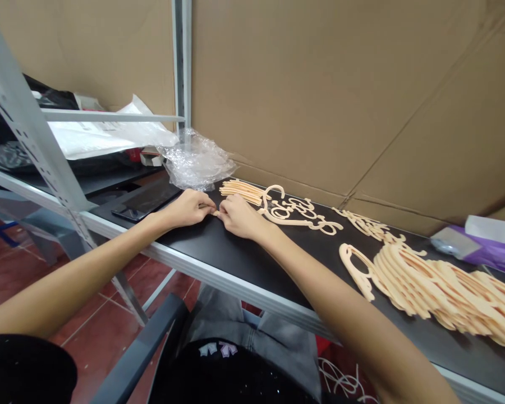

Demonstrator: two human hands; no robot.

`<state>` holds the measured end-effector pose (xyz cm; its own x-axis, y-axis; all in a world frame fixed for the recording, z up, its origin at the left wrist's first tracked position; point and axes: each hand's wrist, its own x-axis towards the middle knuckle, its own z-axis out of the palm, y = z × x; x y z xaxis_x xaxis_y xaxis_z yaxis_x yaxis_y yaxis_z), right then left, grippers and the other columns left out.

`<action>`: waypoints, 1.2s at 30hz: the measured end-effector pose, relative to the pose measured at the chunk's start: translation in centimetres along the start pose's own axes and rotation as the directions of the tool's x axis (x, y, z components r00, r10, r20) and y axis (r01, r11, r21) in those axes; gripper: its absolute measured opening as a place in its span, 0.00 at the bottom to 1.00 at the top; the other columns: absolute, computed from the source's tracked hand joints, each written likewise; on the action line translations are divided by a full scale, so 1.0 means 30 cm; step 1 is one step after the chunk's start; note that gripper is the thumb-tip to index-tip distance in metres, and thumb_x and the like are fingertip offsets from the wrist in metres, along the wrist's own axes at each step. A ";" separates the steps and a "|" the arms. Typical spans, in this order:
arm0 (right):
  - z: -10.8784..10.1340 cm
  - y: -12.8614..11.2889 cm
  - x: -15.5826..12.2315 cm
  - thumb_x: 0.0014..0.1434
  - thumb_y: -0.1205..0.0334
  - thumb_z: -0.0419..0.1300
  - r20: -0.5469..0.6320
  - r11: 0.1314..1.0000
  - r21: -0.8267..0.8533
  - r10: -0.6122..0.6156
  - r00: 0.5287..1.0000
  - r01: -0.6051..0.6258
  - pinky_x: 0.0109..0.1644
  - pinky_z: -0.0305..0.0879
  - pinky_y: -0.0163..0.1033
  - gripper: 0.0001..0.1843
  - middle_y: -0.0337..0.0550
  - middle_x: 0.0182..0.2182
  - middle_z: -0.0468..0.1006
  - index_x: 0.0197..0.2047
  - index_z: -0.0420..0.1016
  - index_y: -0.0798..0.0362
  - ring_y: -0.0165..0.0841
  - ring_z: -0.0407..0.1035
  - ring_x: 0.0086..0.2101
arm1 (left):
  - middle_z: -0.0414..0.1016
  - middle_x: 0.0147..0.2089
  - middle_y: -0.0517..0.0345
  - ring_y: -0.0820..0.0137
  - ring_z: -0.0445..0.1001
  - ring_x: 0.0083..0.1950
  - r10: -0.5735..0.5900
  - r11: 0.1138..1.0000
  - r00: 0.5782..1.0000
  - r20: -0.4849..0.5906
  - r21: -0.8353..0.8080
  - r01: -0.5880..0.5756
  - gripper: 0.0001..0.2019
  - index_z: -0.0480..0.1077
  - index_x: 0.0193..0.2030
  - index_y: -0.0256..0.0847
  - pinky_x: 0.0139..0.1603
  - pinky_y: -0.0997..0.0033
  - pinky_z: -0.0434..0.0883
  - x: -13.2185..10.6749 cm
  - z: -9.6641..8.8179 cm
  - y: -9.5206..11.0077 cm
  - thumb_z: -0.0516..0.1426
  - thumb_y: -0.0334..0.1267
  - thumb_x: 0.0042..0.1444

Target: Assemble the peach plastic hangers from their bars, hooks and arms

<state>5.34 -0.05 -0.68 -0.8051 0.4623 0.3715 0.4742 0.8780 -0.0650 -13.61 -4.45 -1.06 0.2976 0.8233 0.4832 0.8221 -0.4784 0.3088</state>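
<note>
Over the black shelf, my left hand (190, 207) and my right hand (240, 216) come together, fingertips pinched. A small peach-coloured piece (215, 213) shows between them; the fingers hide most of it, so I cannot tell its kind. Just beyond my right hand lies a row of thin peach-coloured strips (244, 191). Beside the strips are loose curved pieces, one with a large hook (275, 189), resembling clothes hanger parts. A large overlapping pile of flat peach-coloured pieces with oval openings (437, 286) covers the shelf at the right.
The metal shelf edge (202, 268) runs in front of me, with a brown cardboard wall (340, 101) behind. A dark phone-like slab (145, 203) lies left of my hands, near crumpled clear plastic (197, 163). A purple packet (488, 247) sits far right, behind the pile.
</note>
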 end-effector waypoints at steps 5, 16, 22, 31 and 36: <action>-0.008 0.012 0.011 0.67 0.66 0.57 0.002 0.998 -0.004 -0.070 0.998 0.070 0.47 0.63 0.45 0.10 0.52 0.36 0.74 0.33 0.76 0.56 0.42 0.66 0.44 | 0.83 0.32 0.54 0.70 0.76 0.32 0.025 1.000 1.000 -0.012 0.005 -0.024 0.14 0.82 0.33 0.36 0.35 0.76 0.67 0.001 0.004 0.002 0.53 0.33 0.54; 0.064 0.057 0.004 0.68 0.69 0.53 -0.132 0.970 0.072 -0.223 0.966 0.234 0.50 0.62 0.48 0.10 0.48 0.34 0.71 0.34 0.70 0.53 0.40 0.61 0.38 | 0.82 0.28 0.57 0.73 0.71 0.26 -0.039 0.998 0.999 -0.007 -0.053 0.039 0.12 0.83 0.32 0.36 0.30 0.75 0.63 0.008 -0.005 0.002 0.56 0.33 0.51; 0.052 0.048 -0.003 0.67 0.72 0.50 -0.110 0.964 0.034 -0.257 0.960 0.262 0.50 0.63 0.47 0.11 0.49 0.35 0.70 0.35 0.69 0.54 0.41 0.60 0.40 | 0.82 0.28 0.56 0.73 0.71 0.27 -0.074 0.993 0.997 0.020 -0.091 0.075 0.12 0.83 0.33 0.36 0.30 0.75 0.62 0.013 -0.007 0.000 0.57 0.34 0.51; 0.064 0.050 -0.006 0.68 0.70 0.52 -0.165 0.969 0.099 -0.208 0.964 0.226 0.50 0.62 0.47 0.10 0.47 0.34 0.70 0.33 0.68 0.52 0.40 0.61 0.39 | 0.75 0.23 0.60 0.75 0.69 0.25 -0.221 0.921 0.963 0.155 -0.291 0.259 0.11 0.82 0.33 0.35 0.28 0.78 0.63 0.028 -0.039 -0.007 0.59 0.37 0.49; 0.061 0.047 -0.003 0.67 0.70 0.53 -0.150 0.970 0.124 -0.192 0.970 0.211 0.51 0.61 0.46 0.09 0.47 0.35 0.70 0.34 0.68 0.53 0.40 0.61 0.40 | 0.75 0.22 0.60 0.75 0.68 0.24 -0.254 0.892 0.955 0.155 -0.344 0.293 0.10 0.82 0.32 0.35 0.25 0.78 0.62 0.027 -0.037 -0.009 0.61 0.38 0.47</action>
<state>5.43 1.38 -2.50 -0.8186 0.2610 0.5116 0.2457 0.9643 -0.0990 -14.12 -4.00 0.15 0.1502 0.9549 0.2563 0.6534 -0.2904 0.6991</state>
